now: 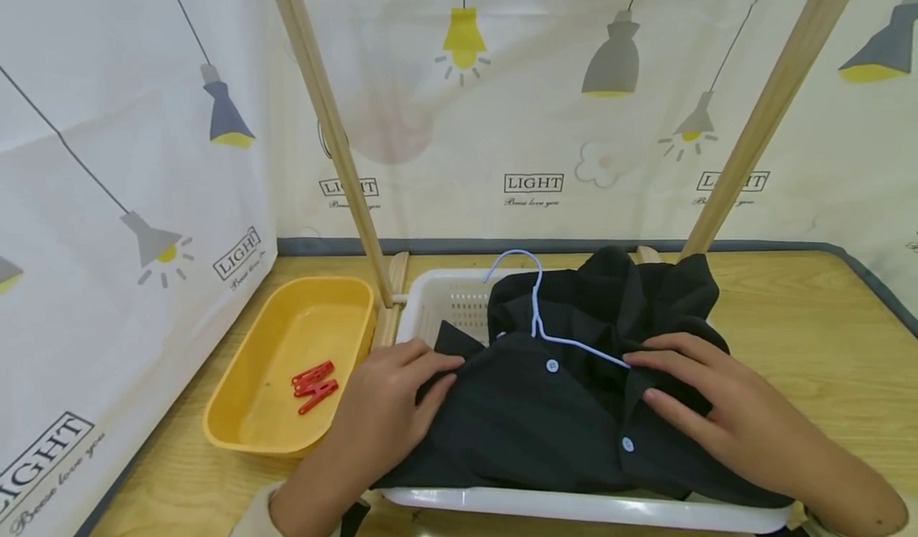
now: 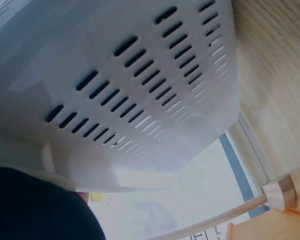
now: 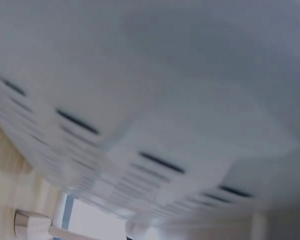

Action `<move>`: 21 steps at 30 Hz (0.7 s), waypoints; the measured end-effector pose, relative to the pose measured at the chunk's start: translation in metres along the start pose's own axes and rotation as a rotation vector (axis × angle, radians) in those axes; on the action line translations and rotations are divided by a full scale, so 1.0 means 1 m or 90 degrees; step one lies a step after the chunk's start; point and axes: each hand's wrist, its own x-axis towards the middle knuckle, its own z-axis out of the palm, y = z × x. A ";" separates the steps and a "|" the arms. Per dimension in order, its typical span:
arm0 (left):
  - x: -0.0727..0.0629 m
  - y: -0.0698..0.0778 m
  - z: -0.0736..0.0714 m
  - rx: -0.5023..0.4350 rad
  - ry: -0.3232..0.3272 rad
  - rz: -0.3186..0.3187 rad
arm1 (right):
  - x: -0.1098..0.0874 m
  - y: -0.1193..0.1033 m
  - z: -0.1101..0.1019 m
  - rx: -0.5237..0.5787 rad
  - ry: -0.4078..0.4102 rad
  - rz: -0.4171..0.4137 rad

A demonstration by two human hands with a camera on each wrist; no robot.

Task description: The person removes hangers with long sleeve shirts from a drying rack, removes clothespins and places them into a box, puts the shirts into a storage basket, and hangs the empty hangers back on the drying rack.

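A black button-up shirt (image 1: 523,417) with pale buttons lies bunched in and over a white basket (image 1: 574,505). Out of its neck rises the hook of a light blue hanger (image 1: 536,298); one arm of it shows against the cloth and the other is mostly covered. My left hand (image 1: 390,397) pinches the shirt at its left side between thumb and fingers. At the right, my right hand (image 1: 724,409) grips the shirt's front edge, fingertips by the end of the visible hanger arm. Both wrist views mostly show the slotted basket wall (image 2: 140,80), with neither hand's grip visible.
A yellow tray (image 1: 287,322) with red clothespins (image 1: 315,390) stands left of the basket. Two wooden poles (image 1: 337,139) rise behind it, left and right. A printed cloth backdrop (image 1: 531,123) encloses the wooden table (image 1: 810,322).
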 end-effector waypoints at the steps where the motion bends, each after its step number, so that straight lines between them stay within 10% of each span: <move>1: 0.000 0.000 0.000 0.000 0.004 0.001 | 0.000 0.000 0.000 0.010 -0.006 0.015; 21: 0.000 -0.001 -0.002 -0.047 0.040 0.013 | 0.014 -0.004 -0.005 0.087 -0.063 0.091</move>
